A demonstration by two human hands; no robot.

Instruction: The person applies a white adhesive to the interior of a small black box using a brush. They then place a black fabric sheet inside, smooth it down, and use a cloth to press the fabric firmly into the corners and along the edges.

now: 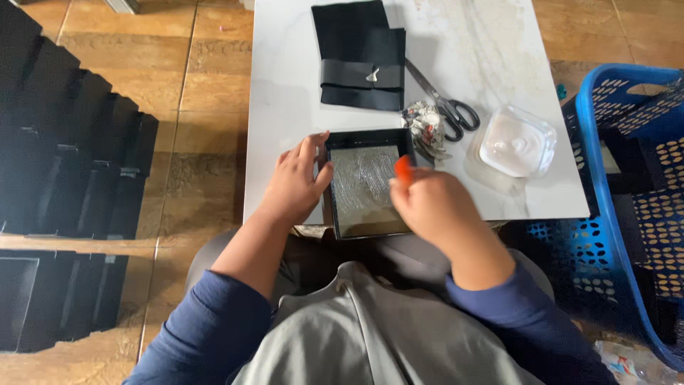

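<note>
Right hand (434, 207): grip closed around a small orange-tipped tool (403, 170), only the tip shows above the knuckles, rest hidden in the fist. I can't tell what kind of tool it is. The tip sits over the right edge of the shallow black rectangular tray with a greyish, shiny-smeared inner panel (365, 187).

Left hand (298, 182): grip loosely clamped on the tray's left wall, thumb hooked over the rim, fingers spread along the outside. So I see the tray directly between both hands, left one touching it, right one over its right side and covering its lower right corner.

The tray lies flat at the near edge of the white marble-look desk (285, 107), its near end overhanging toward my lap.

Further out on the desk: crumpled wad of grey-white scrap (426, 127) just beyond the tray's far right corner, black-handled steel scissors (443, 102) touching it, clear square plastic tub of white paste (516, 140) to the right, folded black card pieces (358, 55) at the far side.

Off the desk: blue perforated plastic basket (627, 178) on the right, rows of black boxes (68, 150) on the tan tiled floor (206, 93) at left.
</note>
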